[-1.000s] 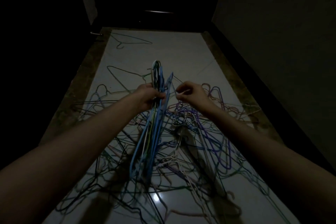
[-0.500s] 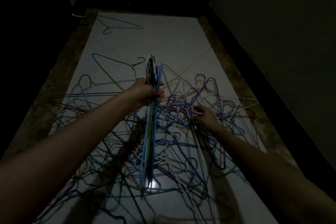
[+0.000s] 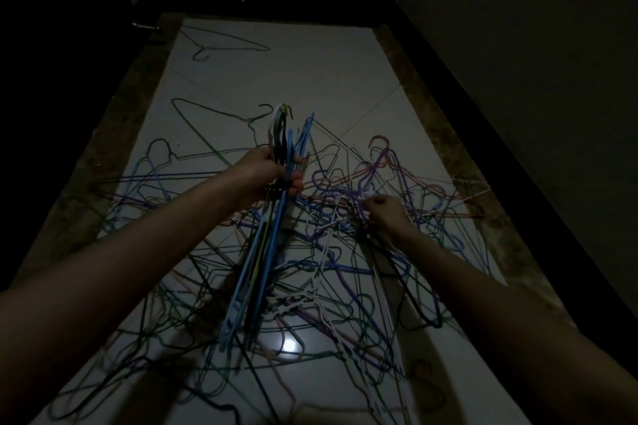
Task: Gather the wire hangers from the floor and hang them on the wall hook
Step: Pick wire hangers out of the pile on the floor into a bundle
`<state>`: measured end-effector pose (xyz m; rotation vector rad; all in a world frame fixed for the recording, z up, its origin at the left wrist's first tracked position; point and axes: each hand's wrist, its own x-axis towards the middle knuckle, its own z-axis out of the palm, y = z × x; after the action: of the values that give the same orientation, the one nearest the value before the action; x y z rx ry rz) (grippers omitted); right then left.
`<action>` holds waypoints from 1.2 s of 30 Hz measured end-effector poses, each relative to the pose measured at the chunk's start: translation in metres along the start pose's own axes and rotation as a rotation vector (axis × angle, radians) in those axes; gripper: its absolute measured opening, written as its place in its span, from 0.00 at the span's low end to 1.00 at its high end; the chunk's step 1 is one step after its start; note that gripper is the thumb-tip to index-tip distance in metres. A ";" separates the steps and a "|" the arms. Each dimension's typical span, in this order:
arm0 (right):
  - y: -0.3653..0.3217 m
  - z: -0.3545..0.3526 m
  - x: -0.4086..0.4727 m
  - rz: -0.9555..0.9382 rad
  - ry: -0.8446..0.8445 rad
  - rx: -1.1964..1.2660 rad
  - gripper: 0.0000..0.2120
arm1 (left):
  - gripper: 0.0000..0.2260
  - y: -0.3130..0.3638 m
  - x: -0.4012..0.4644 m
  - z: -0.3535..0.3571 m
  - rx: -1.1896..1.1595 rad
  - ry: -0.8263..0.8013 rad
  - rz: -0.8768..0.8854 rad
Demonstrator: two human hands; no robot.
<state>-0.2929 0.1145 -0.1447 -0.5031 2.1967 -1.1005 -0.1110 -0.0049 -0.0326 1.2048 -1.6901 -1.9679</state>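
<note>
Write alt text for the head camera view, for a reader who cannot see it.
A person's left hand grips an upright bundle of blue, white and dark wire hangers, while the right hand reaches into a tangled pile of coloured wire hangers on the pale tiled floor of a dim, narrow hallway.

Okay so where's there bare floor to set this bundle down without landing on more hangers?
Bare tile lies beyond the tangled pile, up to the lone hanger by the dark doorway. Around both hands, left hand gripping the bundle and right hand, it's crowded.
</note>
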 end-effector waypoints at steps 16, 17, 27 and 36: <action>-0.076 -0.051 -0.031 -0.484 0.461 -0.373 0.10 | 0.09 0.022 -0.018 -0.033 0.003 0.082 0.047; -0.082 -0.052 -0.032 -0.513 0.424 -0.365 0.08 | 0.09 0.023 -0.019 -0.036 0.002 0.094 0.053; -0.112 -0.044 -0.036 -0.569 0.240 -0.279 0.09 | 0.12 0.032 -0.029 -0.064 -0.009 0.195 0.102; -0.129 -0.037 -0.058 -0.756 0.009 -0.338 0.07 | 0.13 0.030 -0.032 -0.068 0.092 0.111 0.078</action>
<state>-0.2685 0.0948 -0.0023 -1.5678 2.2564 -1.0665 -0.0503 -0.0375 0.0097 1.2354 -1.7606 -1.7629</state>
